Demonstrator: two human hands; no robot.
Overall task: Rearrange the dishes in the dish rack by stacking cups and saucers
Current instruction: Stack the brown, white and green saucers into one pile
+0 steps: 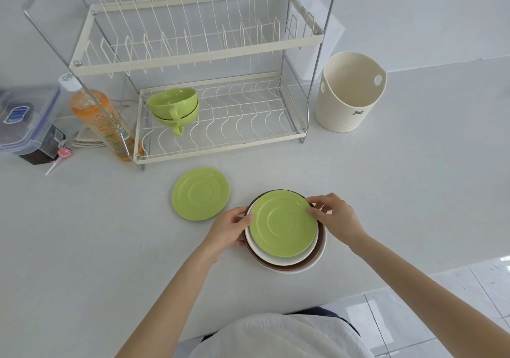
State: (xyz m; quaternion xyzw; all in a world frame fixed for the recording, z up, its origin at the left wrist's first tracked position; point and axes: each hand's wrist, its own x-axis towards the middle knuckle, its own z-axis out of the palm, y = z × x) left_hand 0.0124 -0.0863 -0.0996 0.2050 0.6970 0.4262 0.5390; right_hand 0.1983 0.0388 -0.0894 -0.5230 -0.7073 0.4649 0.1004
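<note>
Pale grey countertop (96, 233) filled most of what I saw, with a plain wall behind it and glossy floor tiles showing at the lower right. At the back stood the two-tier wire dish rack (190, 57); its upper tier held nothing, and on the left end of the lower tier two green cups (174, 106) sat nested one in the other, tipped toward me with their handles pointing down. One green saucer (200, 193) lay flat on the counter in front of the rack, just left of the stack I was working on. That stack was a brown bowl (289, 268) at the bottom, a white dish (281, 258) inside it, and a second green saucer (283, 226) on top, tilted slightly. My left hand (229, 229) was closed on the left side of the stack, thumb at the saucer's edge; my right hand (335, 215) pinched the saucer's right rim with its fingertips. A cream plastic tub (349, 95) stood right of the rack, and an orange bottle (103, 121) and a clear lidded box (24, 114) stood left of it.
</note>
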